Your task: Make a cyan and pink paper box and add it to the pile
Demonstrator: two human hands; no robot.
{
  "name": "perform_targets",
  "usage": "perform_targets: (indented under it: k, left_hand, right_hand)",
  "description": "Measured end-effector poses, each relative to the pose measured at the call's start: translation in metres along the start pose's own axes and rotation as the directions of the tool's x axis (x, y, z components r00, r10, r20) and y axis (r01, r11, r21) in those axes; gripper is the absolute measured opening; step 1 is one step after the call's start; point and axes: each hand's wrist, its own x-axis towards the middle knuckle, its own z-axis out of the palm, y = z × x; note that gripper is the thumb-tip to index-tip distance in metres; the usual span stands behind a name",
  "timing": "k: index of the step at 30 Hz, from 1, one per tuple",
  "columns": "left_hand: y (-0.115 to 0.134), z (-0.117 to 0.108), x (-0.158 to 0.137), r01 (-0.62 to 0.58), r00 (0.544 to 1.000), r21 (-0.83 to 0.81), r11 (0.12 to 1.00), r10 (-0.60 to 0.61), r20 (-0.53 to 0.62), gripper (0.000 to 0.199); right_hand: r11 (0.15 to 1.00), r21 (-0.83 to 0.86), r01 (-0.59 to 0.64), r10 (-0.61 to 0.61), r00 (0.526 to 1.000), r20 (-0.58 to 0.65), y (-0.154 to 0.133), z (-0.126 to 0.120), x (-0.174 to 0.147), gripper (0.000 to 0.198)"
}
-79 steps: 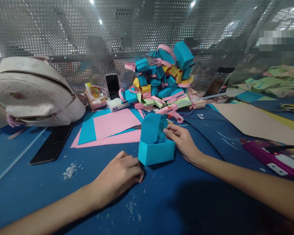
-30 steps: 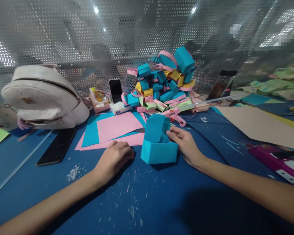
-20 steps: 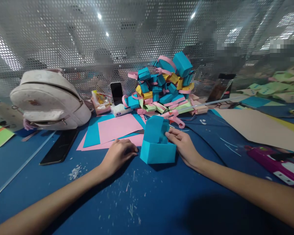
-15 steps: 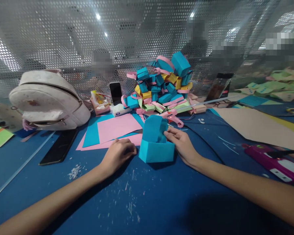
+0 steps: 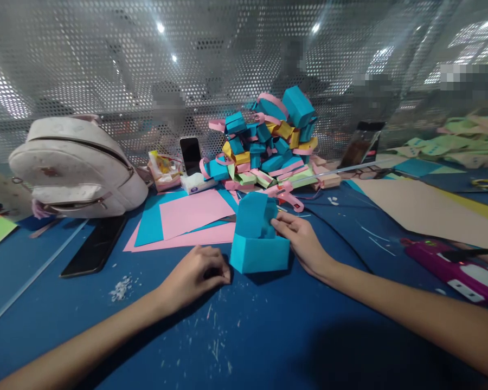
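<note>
A blue paper box (image 5: 262, 254) with a tall raised back flap stands on the blue table, its top open. At its right side, my right hand (image 5: 299, 233) pinches the edge of the box between thumb and fingers. My left hand (image 5: 201, 273) rests on the table just left of the box, its fingers curled in and the thumb tip against them. Whatever lies between those fingertips, if anything, is hidden or too small to make out. Behind the box lies a pink glue gun (image 5: 284, 194), its dark cord running to the right.
Pink and blue paper sheets (image 5: 195, 214) lie behind my left hand. Farther back is a heap of small paper boxes (image 5: 264, 143). A white backpack (image 5: 79, 168) and a black phone (image 5: 93, 249) are left; a purple power strip (image 5: 451, 271) is right. A perforated metal screen (image 5: 228, 65) stands behind.
My left hand has shifted slightly down and toward the table, its thumb now lower beside the box. The right hand and the paper box stay nearly in place.
</note>
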Motion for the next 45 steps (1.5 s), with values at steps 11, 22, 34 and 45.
perform_targets:
  k: [11,22,34,45]
  left_hand:
    - [0.024,0.002,-0.005,-0.023,0.990,0.067,0.997,0.014,0.140,0.010]
    - [0.041,0.005,-0.007,-0.039,0.975,0.063,0.997,0.024,0.221,0.010]
    - [0.021,-0.038,-0.056,0.144,0.989,0.203,0.969,-0.134,-0.061,0.015]
    - [-0.016,-0.108,-0.120,0.411,0.911,0.487,0.770,-0.338,-0.235,0.028]
  right_hand:
    - [0.998,0.044,-0.042,0.041,0.999,0.012,0.000,0.000,-0.001,0.025]
    - [0.998,0.040,-0.041,0.040,0.999,0.025,-0.001,0.000,-0.001,0.028]
    - [0.998,0.046,-0.031,0.030,0.999,0.025,-0.003,0.004,-0.002,0.028]
    - [0.997,-0.068,0.034,-0.030,0.998,0.057,-0.016,0.011,-0.009,0.028]
